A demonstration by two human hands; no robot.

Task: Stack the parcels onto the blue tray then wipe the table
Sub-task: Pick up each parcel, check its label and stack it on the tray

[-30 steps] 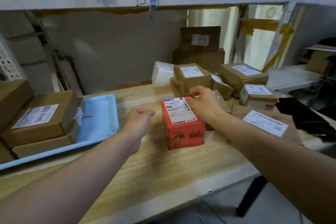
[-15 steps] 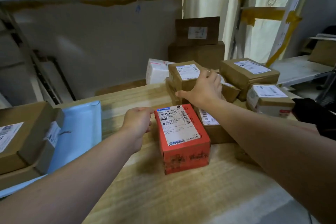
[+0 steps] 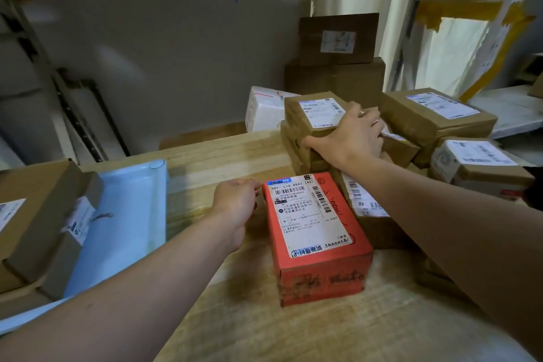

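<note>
My right hand (image 3: 354, 138) lies over the small brown parcel (image 3: 318, 113) on top of the pile, thumb hooked on its near edge and fingers curled over the far side, because I judge it the easiest one to lift next. My left hand (image 3: 236, 204) sits loosely curled, holding nothing, against the side of the red box (image 3: 316, 232) on the desk (image 3: 293, 332), probably to steady it. The red box's white label reads "501- L16 DS42" and "(42)". The blue tray (image 3: 129, 214) waits to my left, already carrying brown parcels (image 3: 38, 223). Wiping comes later.
</note>
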